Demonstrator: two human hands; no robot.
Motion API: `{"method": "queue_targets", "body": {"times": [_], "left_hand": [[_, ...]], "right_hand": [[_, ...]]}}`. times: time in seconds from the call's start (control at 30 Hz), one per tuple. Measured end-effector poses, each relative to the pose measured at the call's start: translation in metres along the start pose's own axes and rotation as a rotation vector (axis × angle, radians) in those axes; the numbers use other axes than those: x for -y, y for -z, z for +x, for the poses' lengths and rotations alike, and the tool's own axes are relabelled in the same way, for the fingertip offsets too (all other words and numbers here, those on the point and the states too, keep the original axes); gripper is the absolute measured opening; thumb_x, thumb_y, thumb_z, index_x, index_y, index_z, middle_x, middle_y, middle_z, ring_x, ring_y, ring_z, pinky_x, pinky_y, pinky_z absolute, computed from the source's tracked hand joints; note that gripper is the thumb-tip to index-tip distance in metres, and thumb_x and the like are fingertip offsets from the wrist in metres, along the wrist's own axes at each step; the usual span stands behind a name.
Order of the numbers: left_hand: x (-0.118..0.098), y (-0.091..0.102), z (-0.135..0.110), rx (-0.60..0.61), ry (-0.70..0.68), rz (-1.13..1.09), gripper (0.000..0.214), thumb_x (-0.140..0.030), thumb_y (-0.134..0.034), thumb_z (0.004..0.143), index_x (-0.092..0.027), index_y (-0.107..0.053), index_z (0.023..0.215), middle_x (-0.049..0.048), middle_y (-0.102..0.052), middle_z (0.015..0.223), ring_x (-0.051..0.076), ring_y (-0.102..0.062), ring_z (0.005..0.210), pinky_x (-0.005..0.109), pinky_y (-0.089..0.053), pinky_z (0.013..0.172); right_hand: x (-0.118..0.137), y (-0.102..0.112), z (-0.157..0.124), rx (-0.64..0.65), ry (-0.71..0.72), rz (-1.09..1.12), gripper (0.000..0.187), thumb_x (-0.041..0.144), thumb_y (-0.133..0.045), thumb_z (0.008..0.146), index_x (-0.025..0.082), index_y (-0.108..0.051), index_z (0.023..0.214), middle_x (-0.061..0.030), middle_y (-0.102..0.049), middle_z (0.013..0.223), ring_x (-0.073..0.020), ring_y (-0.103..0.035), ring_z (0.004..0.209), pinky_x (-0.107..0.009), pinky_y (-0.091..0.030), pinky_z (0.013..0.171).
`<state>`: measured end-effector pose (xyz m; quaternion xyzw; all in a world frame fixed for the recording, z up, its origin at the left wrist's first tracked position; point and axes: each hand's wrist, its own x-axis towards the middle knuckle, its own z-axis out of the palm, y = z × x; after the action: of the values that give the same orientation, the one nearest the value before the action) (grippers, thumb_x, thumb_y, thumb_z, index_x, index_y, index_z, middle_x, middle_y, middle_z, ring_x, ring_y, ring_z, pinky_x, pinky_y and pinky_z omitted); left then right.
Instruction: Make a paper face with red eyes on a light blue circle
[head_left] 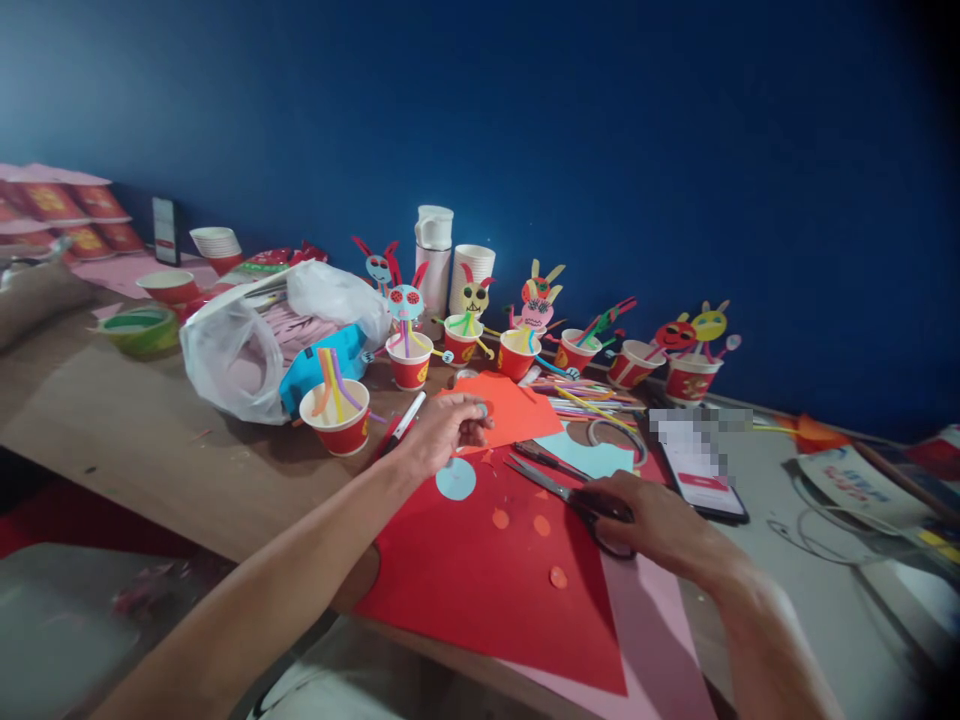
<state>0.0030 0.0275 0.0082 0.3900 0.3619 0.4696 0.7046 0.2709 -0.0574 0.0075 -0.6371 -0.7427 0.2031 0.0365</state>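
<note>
The left hand [448,428] is pinched around a small pale paper disc [481,409], held just above the orange paper sheet [517,408] near the middle of the wooden tabletop [150,440]. The right hand [651,520] is closed on the dark handles of a pair of metal scissors [559,487], whose blades lie open and low over the large red paper sheet [487,570] at the near edge of the tabletop.

On that red sheet lie a light-blue paper circle [455,479] and three small orange paper dots [541,525], all loose. A red paper cup stuffed with coloured straws [336,412] stands just beside the left hand, with a red-and-white marker pen [400,424] between them. Toward the right, a smartphone with a lit screen [701,472] sits near the scissors.

The risks look slight but real: the disc is tiny and could slip from so light a pinch; a sweep of either forearm could scatter the loose dots or tip the cup; and the open blades, pointing toward the left hand, could nick it or the sheet.
</note>
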Motion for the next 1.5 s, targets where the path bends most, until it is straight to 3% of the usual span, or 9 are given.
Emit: {"method": "queue_targets", "body": {"times": [0.27,0.47,0.6,0.73,0.93,1.13,1.33,1.5], "left_hand": [[0.001,0.002,0.003,0.0,0.06,-0.112,0.012,-0.004,-0.05,0.064,-0.01,-0.059,0.07,0.0054,-0.061,0.06,0.008,-0.052,0.045,0.02,-0.046,0.048],[-0.004,0.006,0.007,-0.043,0.111,-0.233,0.005,-0.009,-0.052,0.069,-0.011,-0.056,0.067,0.0043,-0.06,0.06,0.008,-0.052,0.045,0.021,-0.047,0.048],[-0.006,0.01,0.01,-0.093,0.095,-0.29,0.004,-0.013,-0.054,0.073,-0.012,-0.055,0.069,0.0012,-0.059,0.059,0.007,-0.05,0.044,0.018,-0.045,0.045],[-0.004,0.014,0.012,-0.124,0.081,-0.301,0.005,-0.013,-0.06,0.07,-0.013,-0.054,0.069,-0.0004,-0.057,0.058,0.006,-0.049,0.043,0.016,-0.043,0.044],[-0.003,0.02,0.017,-0.133,0.101,-0.28,0.006,-0.014,-0.06,0.069,-0.013,-0.054,0.069,-0.0007,-0.057,0.057,0.006,-0.048,0.042,0.018,-0.043,0.043],[-0.002,0.025,0.021,-0.08,0.1,-0.196,0.006,-0.016,-0.06,0.067,-0.013,-0.055,0.068,0.0007,-0.058,0.058,0.006,-0.048,0.042,0.017,-0.042,0.042],[0.004,0.034,0.02,-0.066,0.054,-0.053,0.005,-0.017,-0.058,0.066,-0.012,-0.055,0.065,-0.0001,-0.057,0.055,0.005,-0.046,0.039,0.015,-0.038,0.04],[0.008,0.038,0.02,-0.093,0.009,0.047,0.007,-0.019,-0.056,0.066,-0.012,-0.055,0.065,0.0001,-0.058,0.056,0.006,-0.047,0.037,0.015,-0.033,0.037]], "right_hand": [[0.006,0.009,0.0,-0.088,-0.055,-0.046,0.027,0.035,-0.047,0.078,0.026,-0.067,0.094,-0.0032,-0.069,0.091,-0.0215,-0.061,0.079,-0.029,-0.042,0.066],[0.044,0.002,0.016,-0.276,0.038,-0.013,0.028,0.035,-0.04,0.086,0.027,-0.066,0.088,-0.0003,-0.068,0.088,-0.0177,-0.061,0.079,-0.026,-0.039,0.066],[0.079,-0.013,0.041,-0.214,0.123,-0.189,0.027,0.032,-0.04,0.088,0.026,-0.066,0.096,-0.0027,-0.066,0.09,-0.0169,-0.059,0.082,-0.024,-0.037,0.067],[0.096,-0.022,0.065,-0.186,0.157,-0.253,0.027,0.03,-0.04,0.089,0.025,-0.065,0.099,-0.0055,-0.064,0.092,-0.0179,-0.056,0.09,-0.025,-0.035,0.074],[0.1,-0.026,0.083,-0.102,0.219,-0.321,0.023,0.028,-0.046,0.086,0.027,-0.063,0.103,-0.0049,-0.062,0.094,-0.0185,-0.055,0.091,-0.026,-0.033,0.072],[0.099,-0.026,0.094,-0.056,0.261,-0.345,0.022,0.029,-0.043,0.088,0.023,-0.064,0.09,-0.0052,-0.062,0.089,-0.0165,-0.056,0.085,-0.024,-0.032,0.067],[0.104,-0.021,0.097,-0.034,0.267,-0.365,0.021,0.027,-0.045,0.086,0.019,-0.064,0.081,-0.0058,-0.064,0.084,-0.0172,-0.057,0.08,-0.026,-0.029,0.064],[0.106,-0.018,0.093,-0.04,0.255,-0.352,0.024,0.024,-0.039,0.088,0.021,-0.063,0.087,-0.0052,-0.064,0.087,-0.0175,-0.057,0.084,-0.027,-0.028,0.068]]}}
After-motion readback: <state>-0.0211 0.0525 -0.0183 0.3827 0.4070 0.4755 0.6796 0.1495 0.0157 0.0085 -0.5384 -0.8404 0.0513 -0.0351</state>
